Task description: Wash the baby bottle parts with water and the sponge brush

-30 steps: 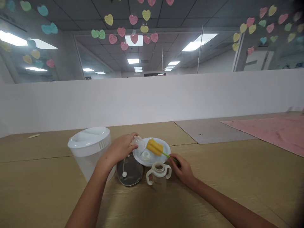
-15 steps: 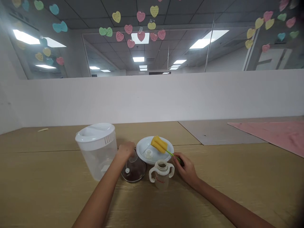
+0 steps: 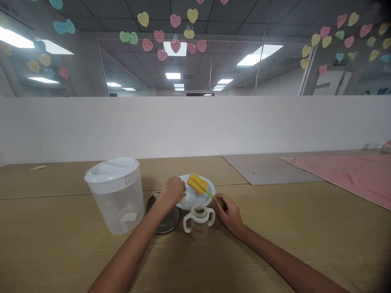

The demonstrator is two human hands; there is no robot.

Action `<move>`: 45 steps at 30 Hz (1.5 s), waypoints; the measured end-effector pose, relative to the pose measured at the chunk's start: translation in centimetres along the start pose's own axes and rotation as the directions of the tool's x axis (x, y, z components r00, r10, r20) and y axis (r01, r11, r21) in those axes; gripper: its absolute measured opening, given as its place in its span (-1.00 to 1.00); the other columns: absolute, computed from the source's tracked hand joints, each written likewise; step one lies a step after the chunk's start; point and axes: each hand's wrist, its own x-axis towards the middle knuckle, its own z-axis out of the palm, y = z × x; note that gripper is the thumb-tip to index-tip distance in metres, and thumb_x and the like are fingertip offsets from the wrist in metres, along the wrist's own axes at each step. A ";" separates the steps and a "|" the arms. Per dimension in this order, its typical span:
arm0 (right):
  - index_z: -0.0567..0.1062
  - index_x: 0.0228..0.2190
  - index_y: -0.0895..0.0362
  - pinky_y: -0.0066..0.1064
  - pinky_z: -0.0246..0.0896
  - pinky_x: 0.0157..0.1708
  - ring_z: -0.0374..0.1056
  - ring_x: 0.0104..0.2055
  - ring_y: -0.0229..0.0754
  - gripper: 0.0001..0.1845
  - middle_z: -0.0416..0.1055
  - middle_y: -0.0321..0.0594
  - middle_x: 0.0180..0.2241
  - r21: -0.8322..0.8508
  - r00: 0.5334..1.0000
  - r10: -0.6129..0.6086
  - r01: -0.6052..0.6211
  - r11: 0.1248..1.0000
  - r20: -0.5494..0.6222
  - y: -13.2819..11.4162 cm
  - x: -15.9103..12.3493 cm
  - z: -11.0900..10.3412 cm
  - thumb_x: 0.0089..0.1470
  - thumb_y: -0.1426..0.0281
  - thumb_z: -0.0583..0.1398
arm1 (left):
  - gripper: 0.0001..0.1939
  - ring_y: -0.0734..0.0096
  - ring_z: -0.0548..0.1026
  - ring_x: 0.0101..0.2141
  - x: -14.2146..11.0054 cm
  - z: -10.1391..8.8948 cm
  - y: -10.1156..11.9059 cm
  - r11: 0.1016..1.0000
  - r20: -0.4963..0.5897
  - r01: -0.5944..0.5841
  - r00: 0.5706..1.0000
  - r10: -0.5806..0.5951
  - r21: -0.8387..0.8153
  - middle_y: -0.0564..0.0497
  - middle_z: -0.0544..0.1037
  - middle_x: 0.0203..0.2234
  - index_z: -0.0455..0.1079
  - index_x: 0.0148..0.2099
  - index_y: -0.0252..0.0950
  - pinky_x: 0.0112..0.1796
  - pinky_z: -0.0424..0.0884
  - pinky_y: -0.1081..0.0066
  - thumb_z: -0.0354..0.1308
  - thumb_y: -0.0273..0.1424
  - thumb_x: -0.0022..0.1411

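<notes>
My right hand point(image 3: 229, 212) is closed around the green handle of a bottle brush point(image 3: 197, 184). Its yellow sponge head rests over a white plate point(image 3: 209, 182). Fingers curled, my left hand point(image 3: 174, 190) is at the plate's left rim, beside a small pale part point(image 3: 185, 199) on it; what those fingers hold, if anything, is hidden. Under my left wrist lies a round dark metal tray point(image 3: 169, 226), partly covered by the forearm. A baby bottle point(image 3: 199, 226) with two white handles and no lid stands upright between my hands.
At the left stands a tall clear plastic bucket point(image 3: 117, 203) with a white lid. A pink cloth point(image 3: 351, 173) lies at the far right, near a grey sheet point(image 3: 265, 171). The white wall point(image 3: 183, 126) closes off the table's back.
My left hand has moved from above the metal tray rightward to the plate's left rim. My right hand keeps the brush over the plate. The view has turned slightly right.
</notes>
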 end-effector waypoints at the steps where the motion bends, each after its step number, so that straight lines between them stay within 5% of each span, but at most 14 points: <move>1: 0.41 -0.30 0.13 -0.43 0.25 -0.38 0.37 -0.38 -0.20 -0.77 0.47 -0.20 -0.39 0.000 1.000 -0.005 0.005 1.000 -0.004 0.0 0.0 0.0 0.11 0.32 0.01 | -0.71 0.08 0.38 -0.10 0.2 0.6 0.4 1.000 0.000 -0.023 1.000 0.023 -0.009 -0.30 0.47 -0.23 0.45 -0.23 -0.41 -0.12 0.25 0.23 -0.07 -0.38 0.19; 6: 0.41 -0.30 0.14 -0.45 0.24 -0.38 0.37 -0.39 -0.22 -0.77 0.47 -0.20 -0.37 0.007 1.000 -0.003 0.003 1.000 -0.002 0.0 -0.1 0.1 0.11 0.33 0.01 | -0.67 0.10 0.40 -0.18 0.7 2.9 0.5 0.995 0.045 -0.072 0.996 0.076 -0.072 -0.24 0.50 -0.30 0.47 -0.34 -0.39 -0.16 0.27 0.26 -0.04 -0.28 0.16; 11: 0.40 -0.31 0.15 -0.46 0.21 -0.37 0.35 -0.39 -0.23 -0.78 0.46 -0.22 -0.40 0.026 0.999 0.045 -0.045 0.999 -0.002 -0.1 0.0 -0.1 0.11 0.32 0.01 | -0.78 0.17 0.42 -0.23 1.0 2.7 -0.1 0.985 0.067 -0.082 0.993 0.093 -0.154 -0.16 0.49 -0.31 0.44 -0.29 -0.34 -0.22 0.29 0.33 0.10 -0.34 0.02; 18: 0.41 -0.31 0.15 -0.45 0.19 -0.34 0.35 -0.37 -0.22 -0.76 0.45 -0.22 -0.39 0.033 0.995 0.099 -0.099 0.995 -0.013 -0.2 0.1 -0.1 0.11 0.31 0.01 | -0.76 0.31 0.41 -0.24 0.5 0.4 -0.3 0.944 -0.035 -0.113 0.994 0.107 -0.311 -0.10 0.39 -0.21 0.34 -0.19 -0.31 -0.22 0.31 0.38 0.03 -0.31 0.11; 26: 0.40 -0.30 0.15 -0.47 0.17 -0.40 0.32 -0.44 -0.24 -0.75 0.44 -0.26 -0.45 0.049 0.987 0.162 -0.162 0.986 -0.012 0.0 0.5 -0.1 0.12 0.30 -0.01 | -0.78 0.38 0.40 -0.27 -1.4 -3.6 -0.4 0.660 -0.213 -0.297 0.955 0.207 -0.690 -0.02 0.39 -0.28 0.34 -0.32 -0.30 -0.23 0.34 0.42 0.09 -0.24 0.07; 30: 0.41 -0.30 0.15 -0.46 0.19 -0.34 0.35 -0.37 -0.23 -0.77 0.46 -0.23 -0.38 0.076 0.995 0.097 -0.097 0.992 0.008 -0.1 0.2 0.0 0.10 0.32 0.02 | -0.81 0.31 0.38 -0.18 -2.3 -4.8 0.0 0.806 -0.304 -0.279 0.944 0.131 -0.522 -0.06 0.33 -0.11 0.31 -0.35 -0.30 -0.16 0.30 0.33 0.02 -0.27 0.13; 33: 0.41 -0.29 0.15 -0.45 0.20 -0.31 0.36 -0.33 -0.22 -0.78 0.46 -0.21 -0.35 0.086 0.997 0.076 -0.075 0.993 -0.007 -0.2 0.1 0.0 0.10 0.34 0.02 | -0.84 0.27 0.38 -0.20 -2.6 -5.1 0.0 0.891 -0.293 -0.223 0.950 0.108 -0.395 -0.06 0.38 -0.17 0.28 -0.35 -0.29 -0.19 0.27 0.31 0.00 -0.30 0.14; 39: 0.40 -0.29 0.14 -0.46 0.19 -0.38 0.34 -0.40 -0.23 -0.80 0.44 -0.25 -0.41 0.033 0.995 0.100 -0.099 0.995 -0.023 -0.2 0.1 -0.2 0.08 0.39 0.01 | -0.82 0.26 0.41 -0.31 -3.0 -5.7 -0.6 0.945 -0.220 -0.113 0.974 0.045 -0.306 0.00 0.45 -0.35 0.24 -0.33 -0.26 -0.35 0.24 0.37 0.05 -0.25 0.09; 45: 0.36 -0.21 0.14 -0.45 0.18 -0.35 0.32 -0.33 -0.23 -0.71 0.40 -0.22 -0.28 -0.045 0.994 0.108 -0.109 0.993 -0.026 0.0 0.0 -0.1 0.00 0.51 -0.01 | -0.61 0.20 0.43 -0.20 -4.2 -6.5 -1.2 0.961 -0.071 -0.002 0.997 -0.018 -0.277 -0.03 0.49 -0.21 0.22 -0.06 -0.21 -0.32 0.26 0.38 0.04 -0.18 0.07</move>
